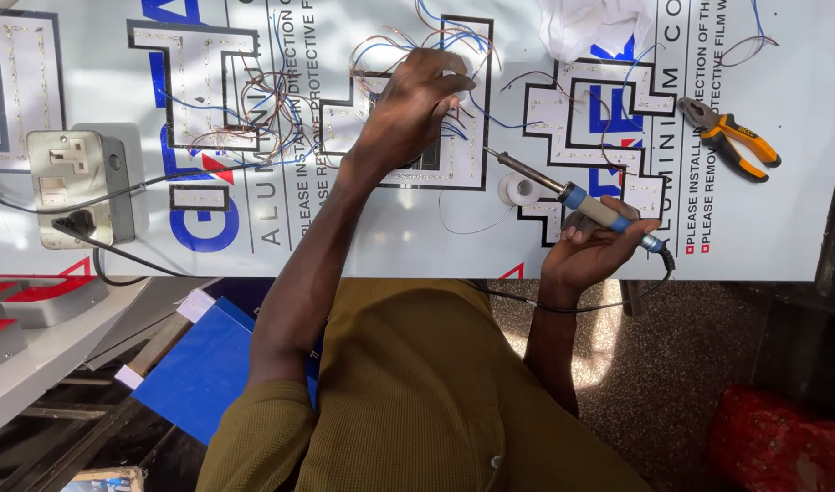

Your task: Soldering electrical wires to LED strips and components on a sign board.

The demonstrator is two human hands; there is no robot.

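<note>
A person's left hand (408,109) pinches thin wires (454,41) over a white sign panel (782,228), while the right hand (592,251) grips a soldering iron (563,191) beside orange pliers (732,138).

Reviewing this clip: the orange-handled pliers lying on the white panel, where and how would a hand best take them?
Probably by the two orange handles of the pliers, which splay toward the lower right, away from the grey jaws. Coming from the right edge of the panel closes around both, clear of the wires and the right hand.
</note>
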